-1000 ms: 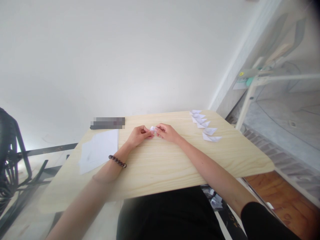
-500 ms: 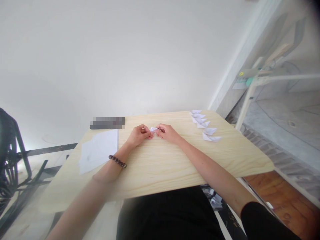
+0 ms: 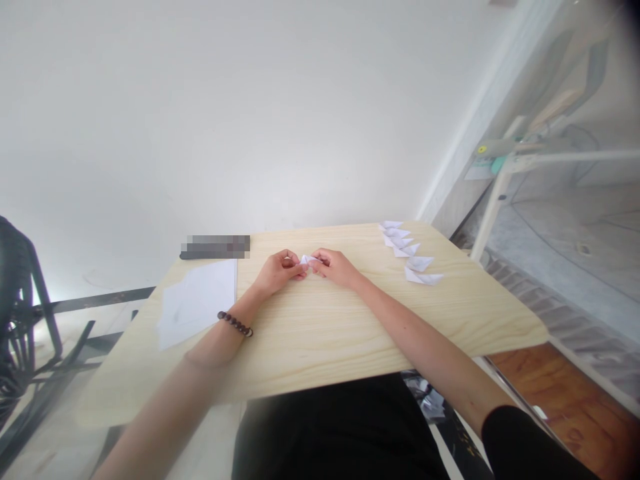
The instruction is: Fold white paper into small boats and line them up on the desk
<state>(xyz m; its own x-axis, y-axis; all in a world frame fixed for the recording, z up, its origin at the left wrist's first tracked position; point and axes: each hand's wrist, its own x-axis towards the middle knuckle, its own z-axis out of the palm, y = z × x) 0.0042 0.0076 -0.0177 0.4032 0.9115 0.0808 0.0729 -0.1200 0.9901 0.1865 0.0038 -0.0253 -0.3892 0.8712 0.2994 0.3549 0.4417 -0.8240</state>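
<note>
A small piece of folded white paper [image 3: 305,259] is pinched between my two hands above the middle of the table. My left hand [image 3: 278,272], below a dark beaded bracelet, grips its left end with thumb and fingers closed. On the other end, my right hand [image 3: 334,266] holds it with thumb and forefinger. Much of the paper is hidden behind the fingertips. Several folded white paper boats [image 3: 423,276] stand in a slanting row to the right of my right hand.
The pale wooden table [image 3: 320,340] meets a white wall [image 3: 300,120] at its back. Loose white sheets [image 3: 197,300] lie at left, with a dark, pixelated long object [image 3: 215,247] behind them. A black chair [image 3: 25,300] stands at far left.
Almost nothing differs. Both hands keep their pinch on the folded paper, and the paper's visible peak looks slightly lower.
</note>
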